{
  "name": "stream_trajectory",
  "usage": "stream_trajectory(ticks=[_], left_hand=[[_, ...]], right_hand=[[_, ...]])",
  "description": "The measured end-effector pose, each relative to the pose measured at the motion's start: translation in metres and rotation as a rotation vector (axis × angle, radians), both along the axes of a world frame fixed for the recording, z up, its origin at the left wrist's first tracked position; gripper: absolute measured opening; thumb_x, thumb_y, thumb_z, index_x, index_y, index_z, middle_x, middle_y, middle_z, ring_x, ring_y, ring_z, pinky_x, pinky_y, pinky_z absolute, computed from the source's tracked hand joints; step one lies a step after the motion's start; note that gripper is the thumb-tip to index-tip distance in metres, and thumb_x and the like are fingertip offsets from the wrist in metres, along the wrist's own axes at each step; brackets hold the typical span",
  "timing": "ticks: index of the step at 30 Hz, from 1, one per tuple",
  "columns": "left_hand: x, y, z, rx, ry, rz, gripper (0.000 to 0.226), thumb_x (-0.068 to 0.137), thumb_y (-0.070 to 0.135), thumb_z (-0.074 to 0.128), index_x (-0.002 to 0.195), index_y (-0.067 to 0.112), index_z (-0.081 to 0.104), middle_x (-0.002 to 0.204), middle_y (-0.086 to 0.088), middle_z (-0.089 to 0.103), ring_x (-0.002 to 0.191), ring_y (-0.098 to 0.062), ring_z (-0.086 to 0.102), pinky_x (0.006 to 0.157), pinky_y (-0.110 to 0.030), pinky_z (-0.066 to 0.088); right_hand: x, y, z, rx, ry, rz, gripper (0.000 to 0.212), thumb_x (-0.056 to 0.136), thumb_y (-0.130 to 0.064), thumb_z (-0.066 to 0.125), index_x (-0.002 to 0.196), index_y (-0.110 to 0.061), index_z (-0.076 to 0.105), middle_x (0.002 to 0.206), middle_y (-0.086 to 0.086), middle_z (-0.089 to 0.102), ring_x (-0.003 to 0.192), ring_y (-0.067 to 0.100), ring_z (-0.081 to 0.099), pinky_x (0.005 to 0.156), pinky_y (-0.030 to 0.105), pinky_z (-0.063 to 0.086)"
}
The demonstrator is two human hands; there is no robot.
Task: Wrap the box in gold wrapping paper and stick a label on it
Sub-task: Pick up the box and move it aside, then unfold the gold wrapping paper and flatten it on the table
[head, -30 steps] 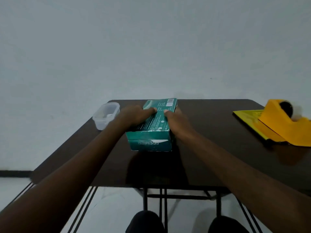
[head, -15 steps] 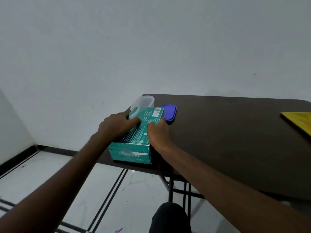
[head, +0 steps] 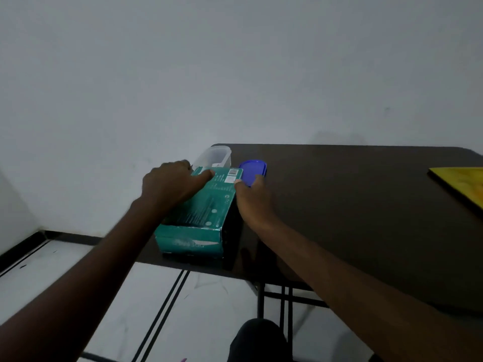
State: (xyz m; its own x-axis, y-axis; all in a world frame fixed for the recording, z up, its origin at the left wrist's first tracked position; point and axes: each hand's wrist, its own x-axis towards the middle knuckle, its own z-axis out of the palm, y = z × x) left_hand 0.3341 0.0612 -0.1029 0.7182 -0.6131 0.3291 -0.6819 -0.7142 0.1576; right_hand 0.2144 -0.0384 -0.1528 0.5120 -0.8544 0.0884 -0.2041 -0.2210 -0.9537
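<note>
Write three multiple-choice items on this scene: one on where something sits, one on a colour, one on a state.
1. Where does the green box sit on the table?
A. at its left end
B. in its middle
C. on the yellow paper

2. What colour is the lid behind the right hand?
A. red
B. blue
C. white

3. What state is the clear tub in?
A. lidded
B. open-topped
C. tipped over

Answers: 1 A, the box lies near the table's left edge, far from the yellow paper. 2 B, the lid is blue. 3 B, the tub stands upright without a lid. The left hand rests on the box.
</note>
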Motion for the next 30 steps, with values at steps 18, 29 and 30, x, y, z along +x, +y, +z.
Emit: stream_trajectory(ticks=[18, 29, 30], left_hand=[[-0.201, -0.294, 0.014, -0.129, 1.352, -0.609, 0.068, 0.093, 0.058, 0.050, 0.125, -0.002, 0.051, 0.112, -0.026, 0.062, 0.097, -0.038, 0.067, 0.082, -0.043, 0.058], [-0.318, -0.392, -0.026, 0.149, 1.517, -0.564, 0.064, 0.096, 0.043, 0.054, 0.127, -0.012, 0.048, 0.094, -0.026, 0.063, 0.075, -0.032, 0.067, 0.052, -0.032, 0.059], [-0.323, -0.397, -0.028, 0.150, 1.464, -0.566, 0.058, 0.096, 0.040, 0.055, 0.124, -0.012, 0.051, 0.090, -0.023, 0.063, 0.071, -0.028, 0.066, 0.049, -0.029, 0.058]], right_hand=[[-0.233, -0.200, 0.035, -0.584, 0.518, -0.489, 0.044, 0.089, -0.040, 0.057, 0.118, -0.007, 0.054, 0.120, 0.016, 0.063, 0.112, 0.036, 0.058, 0.088, 0.040, 0.046], [-0.377, -0.257, 0.014, -0.582, 0.784, -0.893, 0.080, 0.081, -0.029, 0.066, 0.146, -0.002, 0.027, 0.143, 0.022, 0.040, 0.134, 0.041, 0.034, 0.106, 0.054, 0.033], [-0.383, -0.259, 0.013, -0.519, 0.735, -0.885, 0.085, 0.083, -0.029, 0.067, 0.149, -0.003, 0.020, 0.145, 0.022, 0.038, 0.134, 0.040, 0.034, 0.104, 0.052, 0.035]])
